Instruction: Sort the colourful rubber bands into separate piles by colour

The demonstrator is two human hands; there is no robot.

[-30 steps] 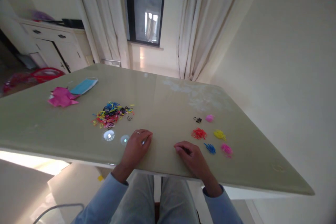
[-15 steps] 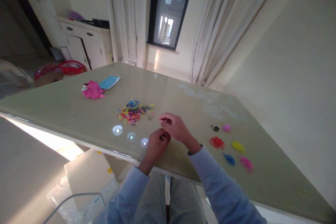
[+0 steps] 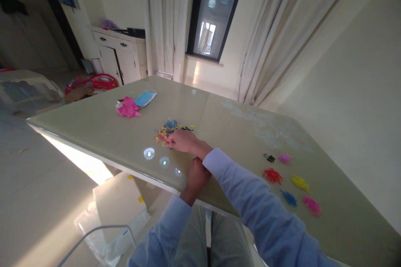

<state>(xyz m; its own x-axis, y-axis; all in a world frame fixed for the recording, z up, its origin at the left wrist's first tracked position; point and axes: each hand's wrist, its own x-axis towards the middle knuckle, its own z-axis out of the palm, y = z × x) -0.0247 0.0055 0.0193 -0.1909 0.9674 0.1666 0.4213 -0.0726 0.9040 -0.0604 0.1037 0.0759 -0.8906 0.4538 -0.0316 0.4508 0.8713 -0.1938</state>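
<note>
Small coloured loops that look like rubber bands lie in a mixed pile point(image 3: 171, 125) on the table. My right hand point(image 3: 184, 141) reaches left across my body onto the near side of this pile, its fingers bent down and pressed together among the bands; what they pinch is hidden. Below the right wrist, near the table's front edge, is my left hand point(image 3: 198, 177). Its fingers are covered by the right forearm and sleeve. To the right lie separate heaps: black bands point(image 3: 270, 158), a light pink heap point(image 3: 285, 158), red bands point(image 3: 272, 176), yellow bands point(image 3: 300, 183), blue bands point(image 3: 288, 197) and darker pink bands point(image 3: 312, 206).
A blue face mask point(image 3: 145, 98) and a crumpled pink piece point(image 3: 128, 107) lie at the table's far left. The glossy table point(image 3: 94, 133) reflects lights. A cardboard piece point(image 3: 119, 200) and clear plastic are on the floor. A white cabinet point(image 3: 119, 52) stands behind.
My right hand has left its place beside the left hand and moved left onto the mixed pile. My left hand now sits beneath the right forearm. The view has shifted slightly left.
</note>
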